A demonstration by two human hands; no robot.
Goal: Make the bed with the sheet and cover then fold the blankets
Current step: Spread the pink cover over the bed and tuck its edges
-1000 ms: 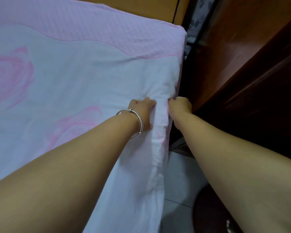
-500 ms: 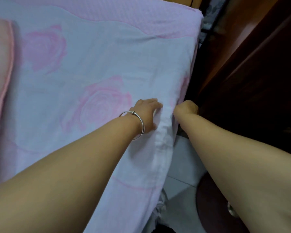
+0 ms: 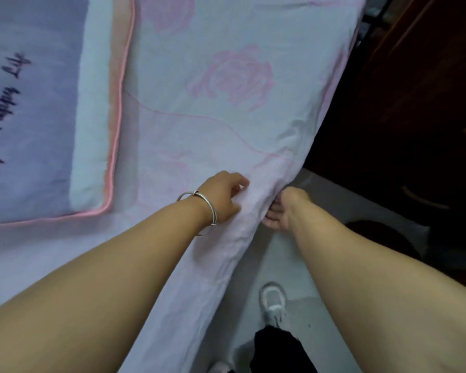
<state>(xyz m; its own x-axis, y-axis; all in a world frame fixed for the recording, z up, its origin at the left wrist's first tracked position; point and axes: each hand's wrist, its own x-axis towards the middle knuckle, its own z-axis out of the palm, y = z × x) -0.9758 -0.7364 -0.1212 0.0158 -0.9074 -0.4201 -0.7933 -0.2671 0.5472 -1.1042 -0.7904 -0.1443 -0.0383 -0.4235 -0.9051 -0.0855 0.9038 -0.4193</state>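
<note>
Sheet-tucking step: left hand (image 3: 221,196) fingers curled, pinching sheet (image 3: 226,135) at bed's edge, centre frame, right hand (image 3: 283,208) curled under the overhang gripping it; next prob. needs tucking it under w/ even tension.

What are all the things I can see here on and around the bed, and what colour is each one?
sheet: one, pale white with pink roses, spread over the bed and hanging over its right edge
pillow: one, lilac with pink piping and dark handwriting, upper left on the bed
cabinet: one, dark brown wood, right of the bed
floor: pale grey tiles, between bed and cabinet
shoe: one plainly seen, white, on the floor below the arms
bracelet: one, silver, on the left wrist
left hand: one, fingers curled, gripping the sheet at the bed edge
right hand: one, gripping the hanging edge of the sheet from the side
</note>
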